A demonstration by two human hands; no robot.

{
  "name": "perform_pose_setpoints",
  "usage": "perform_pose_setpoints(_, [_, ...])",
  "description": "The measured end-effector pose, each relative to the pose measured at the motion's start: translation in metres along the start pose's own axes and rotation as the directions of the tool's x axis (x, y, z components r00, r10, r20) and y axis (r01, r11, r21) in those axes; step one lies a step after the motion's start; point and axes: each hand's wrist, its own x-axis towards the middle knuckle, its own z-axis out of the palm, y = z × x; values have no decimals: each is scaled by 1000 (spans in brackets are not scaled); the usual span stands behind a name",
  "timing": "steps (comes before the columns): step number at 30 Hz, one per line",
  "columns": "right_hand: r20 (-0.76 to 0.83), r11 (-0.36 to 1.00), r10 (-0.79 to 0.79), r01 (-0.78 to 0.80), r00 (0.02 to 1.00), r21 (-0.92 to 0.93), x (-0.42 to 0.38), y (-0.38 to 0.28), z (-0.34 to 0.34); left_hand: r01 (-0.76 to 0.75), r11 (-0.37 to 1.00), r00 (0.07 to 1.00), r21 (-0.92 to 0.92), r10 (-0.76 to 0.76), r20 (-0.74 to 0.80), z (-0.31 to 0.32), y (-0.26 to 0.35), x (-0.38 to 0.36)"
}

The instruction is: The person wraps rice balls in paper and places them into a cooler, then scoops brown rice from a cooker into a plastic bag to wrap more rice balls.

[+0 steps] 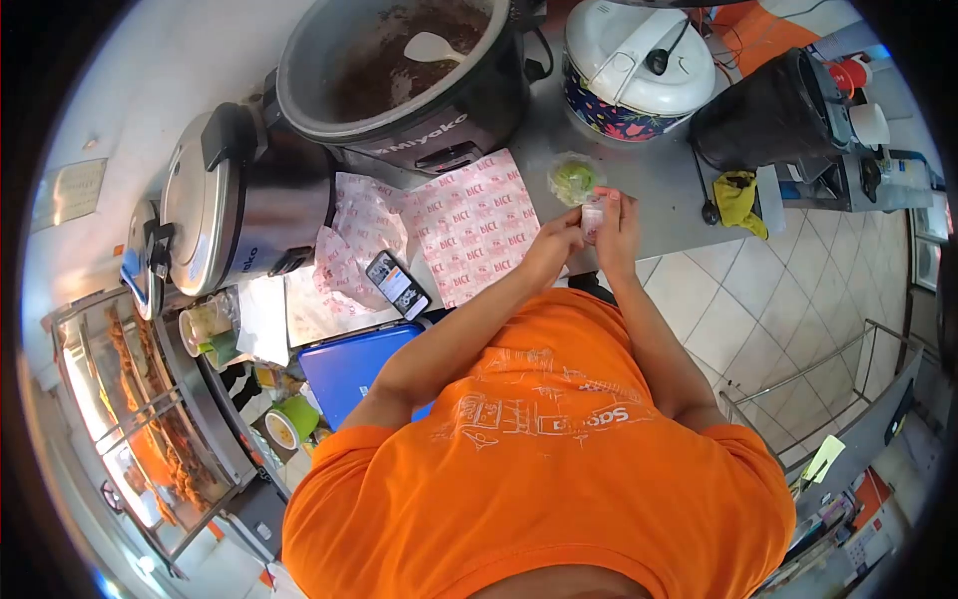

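Observation:
Close together at the counter's front edge, my left hand and my right hand are both closed on a small packet. It looks whitish and pinkish; its contents are too small to make out. Just beyond my fingers lies a clear plastic bag with something green and leafy in it. To the left of my hands, a sheet of wrapping paper with red print is spread flat, and a crumpled sheet of the same paper lies beside it. A phone with its screen lit rests on the paper.
A large open rice cooker with a white paddle inside stands behind the paper. Closed cookers flank it. At right are a black bin and a yellow cloth. A blue lid lies near my left arm.

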Motion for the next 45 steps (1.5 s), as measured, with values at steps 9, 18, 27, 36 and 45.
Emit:
perform_pose_setpoints(9, [157, 985, 172, -166, 972, -49, 12, 46, -28, -73, 637, 981, 767, -91, 170, -10, 0, 46])
perform_pose_setpoints(18, [-4, 468, -351, 172, 936, -867, 41, 80, -23, -379, -309, 869, 872, 204, 450, -42, -16, 128])
perform_pose_setpoints(27, [548, 664, -536, 721, 643, -198, 104, -277, 37, -130, 871, 979, 473, 37, 201, -91, 18, 69])
perform_pose_setpoints(36, [565, -74, 566, 719, 601, -691, 274, -226, 322, -40, 987, 964, 155, -3, 267, -161, 17, -46])
perform_pose_setpoints(45, [478, 46, 694, 628, 539, -777, 250, -240, 343, -202, 979, 950, 23, 191, 246, -163, 35, -59])
